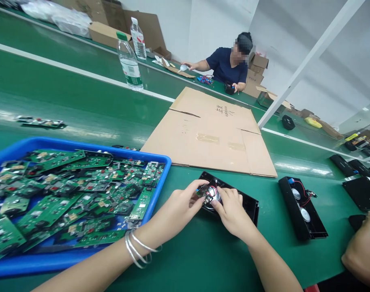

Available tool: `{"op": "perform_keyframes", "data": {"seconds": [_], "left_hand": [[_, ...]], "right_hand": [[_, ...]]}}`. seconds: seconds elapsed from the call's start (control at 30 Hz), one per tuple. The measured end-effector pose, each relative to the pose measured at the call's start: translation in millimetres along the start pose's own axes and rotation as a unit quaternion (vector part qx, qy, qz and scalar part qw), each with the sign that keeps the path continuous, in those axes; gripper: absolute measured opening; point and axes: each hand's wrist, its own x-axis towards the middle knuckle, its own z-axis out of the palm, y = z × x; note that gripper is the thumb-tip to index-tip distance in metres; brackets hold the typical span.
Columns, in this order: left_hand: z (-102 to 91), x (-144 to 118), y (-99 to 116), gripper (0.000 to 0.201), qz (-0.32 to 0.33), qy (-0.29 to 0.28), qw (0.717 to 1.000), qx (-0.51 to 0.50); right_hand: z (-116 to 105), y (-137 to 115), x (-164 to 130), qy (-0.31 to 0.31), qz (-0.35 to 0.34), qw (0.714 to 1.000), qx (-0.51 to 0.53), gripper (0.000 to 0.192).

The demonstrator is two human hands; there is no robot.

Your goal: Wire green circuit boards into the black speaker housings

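I see a glossy black plastic speaker housing (pixel 247 205), a smooth blue plastic tray (pixel 81 259) of green matt circuit boards (pixel 45 211), flat brown cardboard (pixel 212 134), shiny metal bangles (pixel 139 249), clear plastic bottles (pixel 129 61), and a sheeny green desk (pixel 81 105).

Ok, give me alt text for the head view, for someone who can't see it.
Two bare hands, left hand and right hand, hold a small circuit board over an open black speaker case on a green table. A blue tray of green boards sits left, flat cardboard behind, and another person works farther back.
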Motion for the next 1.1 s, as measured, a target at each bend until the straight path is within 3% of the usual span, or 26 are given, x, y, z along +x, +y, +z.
{"op": "perform_keyframes", "data": {"seconds": [0.17, 0.43, 0.67, 0.97, 1.1], "left_hand": [[-0.7, 1.3, 1.0, 0.03, -0.002, 0.008, 1.0, -0.004], [0.0, 0.9, -0.1, 0.029, -0.015, 0.001, 1.0, -0.015], [-1.0, 0.0, -1.1, 0.03, -0.02, -0.007, 1.0, -0.018], [-0.1, 0.5, 0.7, 0.027, -0.023, -0.002, 0.999, -0.046], [2.1, -0.1, -1.3, 0.027, -0.014, 0.001, 0.999, -0.037]], "right_hand": [[-1.6, 5.6, -0.8, -0.016, 0.032, 0.999, -0.014, 0.027], [4.1, 6.6, 1.3, -0.019, 0.028, 0.994, -0.1, 0.032], [-1.4, 8.4, 0.1, -0.043, 0.006, 0.993, -0.113, 0.013], [3.1, 9.9, 6.1, -0.013, 0.077, 0.991, -0.112, 0.018], [1.8, 8.8, 8.1, -0.007, 0.078, 0.99, -0.117, 0.021]]}}
